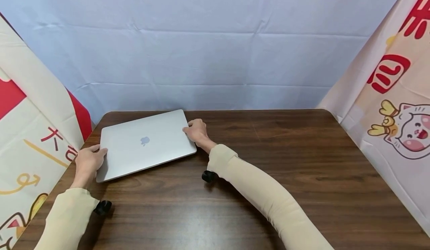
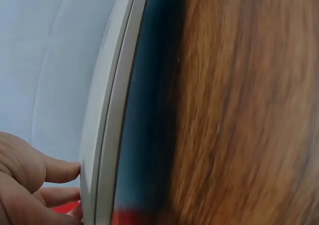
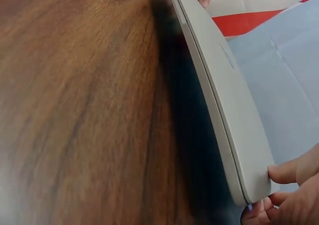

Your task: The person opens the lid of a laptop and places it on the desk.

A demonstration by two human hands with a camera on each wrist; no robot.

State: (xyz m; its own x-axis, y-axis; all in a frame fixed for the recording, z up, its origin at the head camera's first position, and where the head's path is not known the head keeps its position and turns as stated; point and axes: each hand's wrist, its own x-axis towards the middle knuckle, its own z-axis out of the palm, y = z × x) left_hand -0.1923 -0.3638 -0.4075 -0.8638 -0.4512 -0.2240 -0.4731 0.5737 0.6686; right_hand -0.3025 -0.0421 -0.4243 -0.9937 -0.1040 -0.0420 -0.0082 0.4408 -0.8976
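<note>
A closed silver laptop with an apple logo on its lid lies at a slant over the left part of the table. My left hand grips its left edge, thumb on top of the lid. At the opposite short edge, my right hand holds it with the thumb above and fingers below. In the right wrist view the laptop's long side shows a thin seam, and the right fingers curl under the corner. The left wrist view shows the left thumb against the laptop's edge.
The brown wooden table stretches to the right and toward the front. Behind it hangs a pale blue-white cloth. Printed cloths with cartoon figures and red characters hang at the left and right.
</note>
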